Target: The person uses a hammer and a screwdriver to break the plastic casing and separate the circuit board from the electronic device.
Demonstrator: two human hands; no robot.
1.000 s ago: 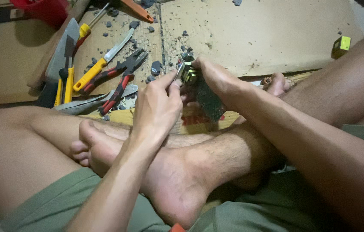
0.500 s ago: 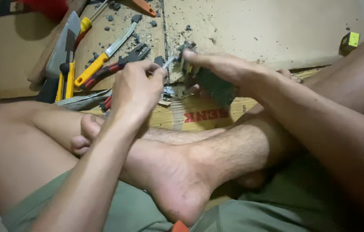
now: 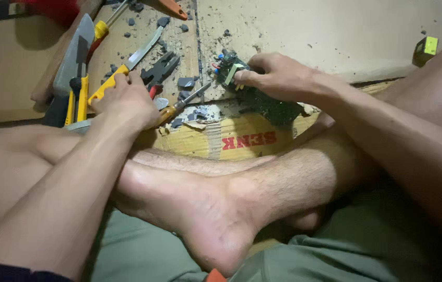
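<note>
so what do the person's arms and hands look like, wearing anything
Both hands are bare: no gloves, rings, watch or wristbands show on the left hand or the right hand. Both forearms are bare too, with some hair. A dark sleeve edge shows at the bottom left, by the left upper arm. No sleeve shows on the right arm.

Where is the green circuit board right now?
The green circuit board is in the upper middle of the head view, on the cardboard, held by the right hand.
</note>
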